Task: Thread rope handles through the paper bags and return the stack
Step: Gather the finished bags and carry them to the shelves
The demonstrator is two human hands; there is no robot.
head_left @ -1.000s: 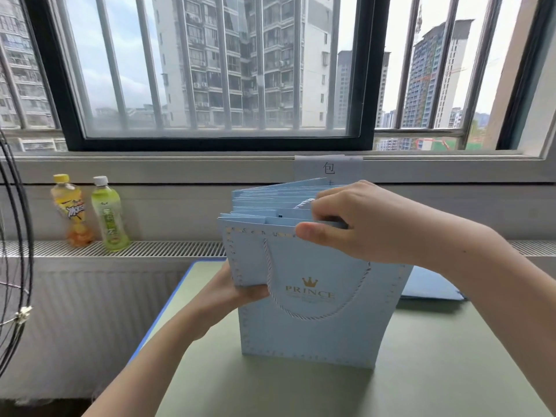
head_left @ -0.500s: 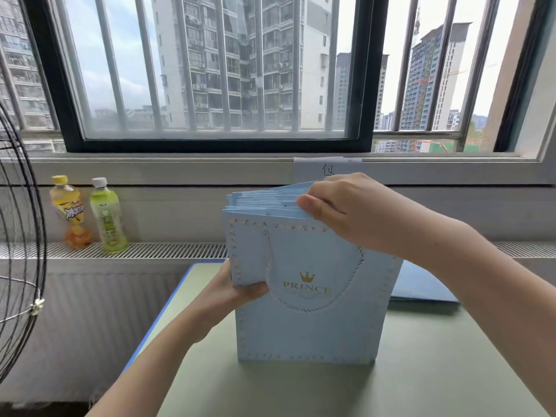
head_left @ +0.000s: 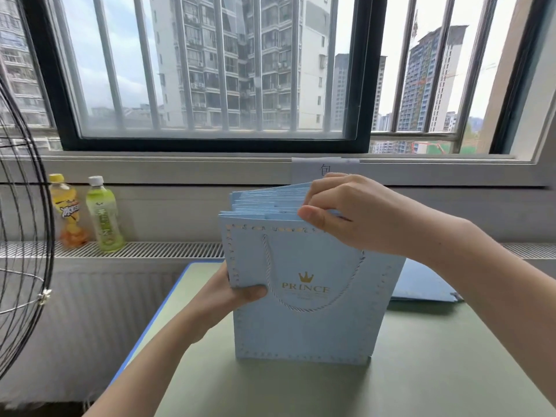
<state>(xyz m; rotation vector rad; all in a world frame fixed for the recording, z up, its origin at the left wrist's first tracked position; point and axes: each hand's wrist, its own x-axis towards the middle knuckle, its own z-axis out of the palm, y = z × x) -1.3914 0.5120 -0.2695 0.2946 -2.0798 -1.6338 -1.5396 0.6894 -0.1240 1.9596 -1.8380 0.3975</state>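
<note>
Fan [head_left: 21,224]: black wire guard at the 9 o'clock edge, only partly in frame.
Yellow bottle [head_left: 66,210]: upright on the radiator ledge at about 10 o'clock, just beside the green one.
Green bottle [head_left: 103,215]: upright on the same ledge, white cap, just right of the yellow bottle.
Left hand [head_left: 231,293]: comes in from 7 o'clock and grips the left edge of the stack, thumb pressed flat on the front bag's face; the other fingers are hidden behind the bags, so I cannot tell how they lie.
Stack of bags [head_left: 304,326]: light blue paper bags standing upright on the table at the centre, bottom edges on the tabletop, tops fanned slightly apart toward 12 o'clock.
Rope handle [head_left: 301,307]: pale twisted cord hanging in a loop across the front bag, around the gold crown and "PRINCE" print.
Right hand [head_left: 346,215]: reaches in from 3 o'clock to the stack's top right corner, fingers curled over the bag tops and thumb on the front bag's upper edge, pinching the tops together.
Table [head_left: 301,392]: green top with a blue rim.
Flat blue sheets [head_left: 421,284]: lying on the table behind the stack, toward 3 o'clock.
</note>
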